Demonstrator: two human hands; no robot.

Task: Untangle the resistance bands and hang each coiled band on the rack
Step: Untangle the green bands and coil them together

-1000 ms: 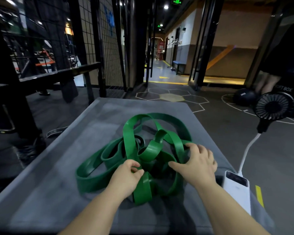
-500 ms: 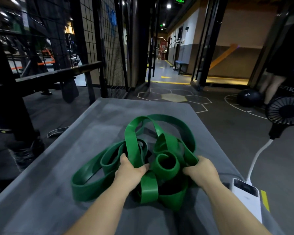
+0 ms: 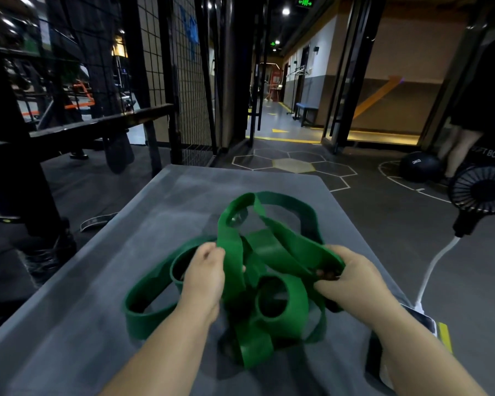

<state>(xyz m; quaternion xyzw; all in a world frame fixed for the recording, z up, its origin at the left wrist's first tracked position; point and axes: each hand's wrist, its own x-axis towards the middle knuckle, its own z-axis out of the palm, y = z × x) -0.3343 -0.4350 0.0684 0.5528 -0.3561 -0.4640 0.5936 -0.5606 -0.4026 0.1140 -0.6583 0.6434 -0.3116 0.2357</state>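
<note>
Fingers (image 3: 209,252) of left hand (image 3: 205,277) are curled round an upright green strap. Fingers (image 3: 330,277) of right hand (image 3: 352,278) pinch a flat strap at the tangle's right edge. Both hands hold the resistance bands (image 3: 280,304).

Surroundings, left to right:
- black metal frame (image 3: 97,124)
- wire mesh panel (image 3: 189,81)
- medicine ball (image 3: 416,167) on the floor
- black fan (image 3: 482,191)
- white cable (image 3: 435,264) running down to a white power bank (image 3: 420,318) at the desk's right edge, just beside the right forearm

Bands form one green tangle at mid-desk, partly lifted. Crossed loops hang between and below the hands. One wide loop lies flat to the left of the left hand, and another arcs beyond both hands.

Desk (image 3: 97,310) is grey and mottled. The room is a dim gym with a dark floor, hexagon outlines (image 3: 293,164) and a lit corridor ahead. A person's bare legs (image 3: 457,150) show at far right.
</note>
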